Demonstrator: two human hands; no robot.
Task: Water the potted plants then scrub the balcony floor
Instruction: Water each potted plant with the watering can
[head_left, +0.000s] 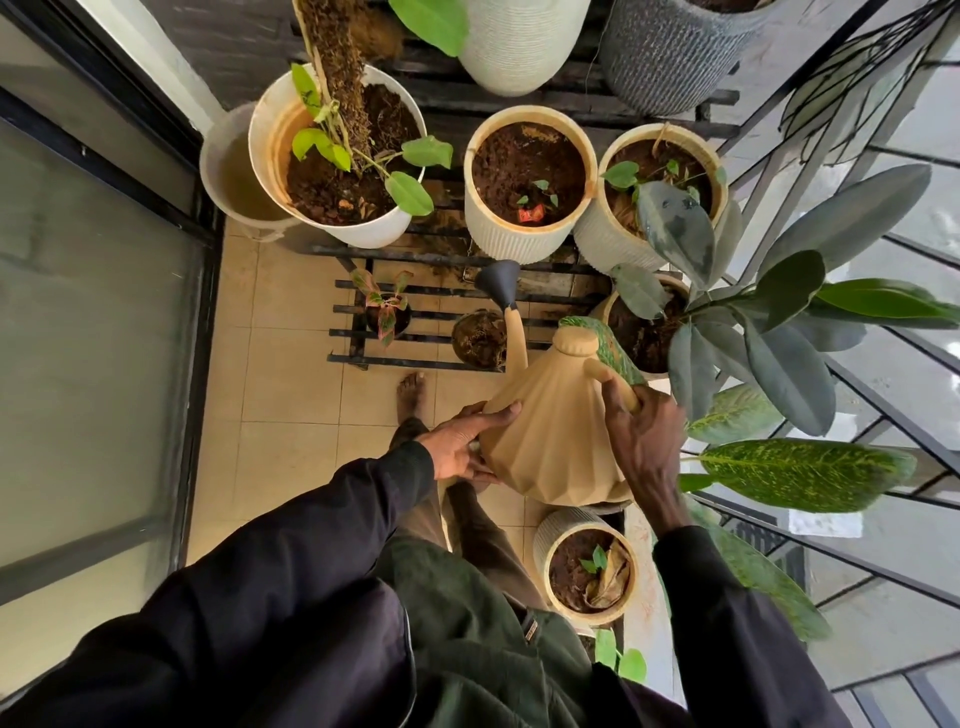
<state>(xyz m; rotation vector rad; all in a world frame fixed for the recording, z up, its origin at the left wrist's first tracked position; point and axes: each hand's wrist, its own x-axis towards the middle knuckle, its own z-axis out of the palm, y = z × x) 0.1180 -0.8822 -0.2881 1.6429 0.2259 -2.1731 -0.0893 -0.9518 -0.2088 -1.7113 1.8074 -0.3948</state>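
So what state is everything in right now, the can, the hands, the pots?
watering can: held up in both hands, no water seen pouring.
lid: on the can.
right hand: grips the can's handle.
left hand: fingers support the can's side.
middle ribbed pot: upright, dark soil, tiny sprout.
pot by the feet: upright, dry leaf on its soil.

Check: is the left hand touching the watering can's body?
Touching. The head view shows the left hand laid against the ribbed side of the watering can, fingers flat on it.
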